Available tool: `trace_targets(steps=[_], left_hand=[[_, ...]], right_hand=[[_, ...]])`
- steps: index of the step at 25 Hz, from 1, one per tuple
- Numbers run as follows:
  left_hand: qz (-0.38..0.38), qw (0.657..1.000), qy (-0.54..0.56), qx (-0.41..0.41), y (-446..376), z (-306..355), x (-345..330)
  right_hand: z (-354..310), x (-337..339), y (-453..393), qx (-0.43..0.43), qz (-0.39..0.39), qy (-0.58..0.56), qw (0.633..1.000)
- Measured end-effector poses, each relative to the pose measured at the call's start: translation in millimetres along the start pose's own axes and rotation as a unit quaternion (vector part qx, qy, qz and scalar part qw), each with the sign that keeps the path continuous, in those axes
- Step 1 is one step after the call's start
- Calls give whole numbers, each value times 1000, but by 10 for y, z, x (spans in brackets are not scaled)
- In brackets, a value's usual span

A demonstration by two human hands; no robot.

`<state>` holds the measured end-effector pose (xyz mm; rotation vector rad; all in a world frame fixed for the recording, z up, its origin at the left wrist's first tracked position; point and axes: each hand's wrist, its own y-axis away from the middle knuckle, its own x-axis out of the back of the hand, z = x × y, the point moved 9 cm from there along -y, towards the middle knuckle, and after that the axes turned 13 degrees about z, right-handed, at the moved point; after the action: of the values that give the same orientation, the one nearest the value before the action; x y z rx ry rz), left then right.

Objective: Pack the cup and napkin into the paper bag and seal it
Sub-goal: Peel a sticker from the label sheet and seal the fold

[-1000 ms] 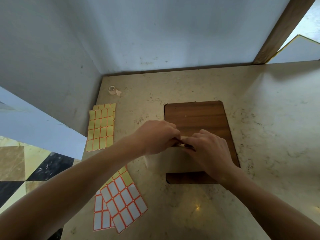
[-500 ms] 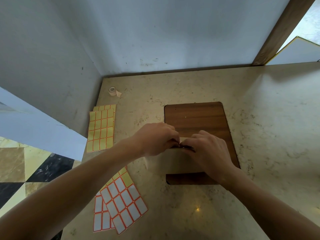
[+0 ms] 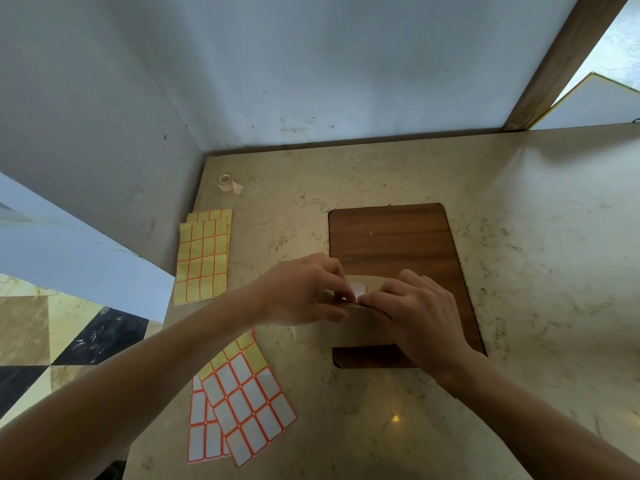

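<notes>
The marble-patterned worktop (image 3: 398, 174) fills most of the view, and the dark wooden board (image 3: 391, 237) lying on it serves as the landmark. Left of the board, beside the wall, lie yellow label sheets (image 3: 202, 258). Nearer the person and still left of the board are white label sheets with orange borders (image 3: 242, 407). Beyond the yellow sheets, in the far left corner, sits a small tape roll (image 3: 225, 182).

The paper bag (image 3: 360, 332) stands across the board's near left part, its folded top pinched between both hands. The cup and napkin are not visible; presumably they are inside. A small white label (image 3: 358, 289) sits at the fold.

The left hand (image 3: 304, 292) closes its fingers (image 3: 341, 294) narrowly on the label's left edge and the bag top. The right hand (image 3: 419, 313) lies over the bag's right side, its fingers (image 3: 372, 299) curled tight and pressing the fold beside the label.

This looks like the sealing step, nearly finished. The risks lie in the label: if only half of it is pressed down, the fold may spring open once the hands let go. Pressing hard onto a bag with a cup inside could crush the cup or crease the paper. The label could also stick to a fingertip and lift away.
</notes>
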<state>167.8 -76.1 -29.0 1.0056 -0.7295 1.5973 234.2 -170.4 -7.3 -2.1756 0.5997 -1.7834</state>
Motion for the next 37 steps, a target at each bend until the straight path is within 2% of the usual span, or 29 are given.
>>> trace_targets(steps=[3,8,15,20,23,28,32,37], left_hand=[[30,996,-69,-38,50,48,-48],[32,985,-155,-63,67,52,-140],[-15,987,-161,-3,7,-90,-246],[21,987,-160,-9,38,-75,-154],[76,986,-142,-39,99,14,-48],[168,978,-103,-76,213,155,107],[216,976,-1,-34,269,122,129],[219,970,108,1,316,57,122]], right_hand=[[-8,-5,18,7,12,5,1000],[-16,22,51,15,34,9,999],[-61,35,75,35,35,22,999],[-53,-55,57,8,-25,50,998],[-48,-139,39,10,-72,44,996],[-82,0,37,19,-34,41,998],[-65,161,51,15,24,15,999],[-25,182,103,13,23,-48,999]])
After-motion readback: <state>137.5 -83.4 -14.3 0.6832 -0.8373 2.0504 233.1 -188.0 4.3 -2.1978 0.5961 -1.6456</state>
